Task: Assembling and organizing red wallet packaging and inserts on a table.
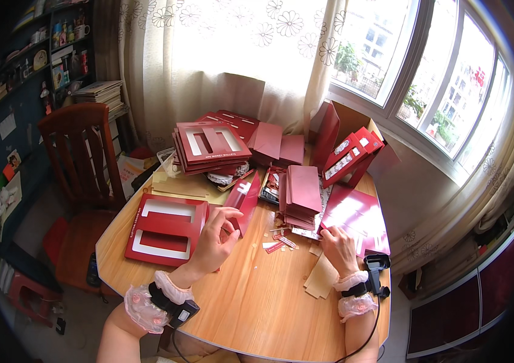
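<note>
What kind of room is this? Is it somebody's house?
Probably a room in a home, used for craft work: a wooden table by a curtained window, a wooden chair, cluttered shelves, and stacks of red card pieces.

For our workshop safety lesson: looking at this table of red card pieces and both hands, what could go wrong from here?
1. The leaning stack of red folded cards beside the right hand may topple if nudged.
2. The small paper scraps between the hands could be swept off the table.
3. The flat red cut-out sheet lies near the table's edge by the left hand and might slide off.
</note>
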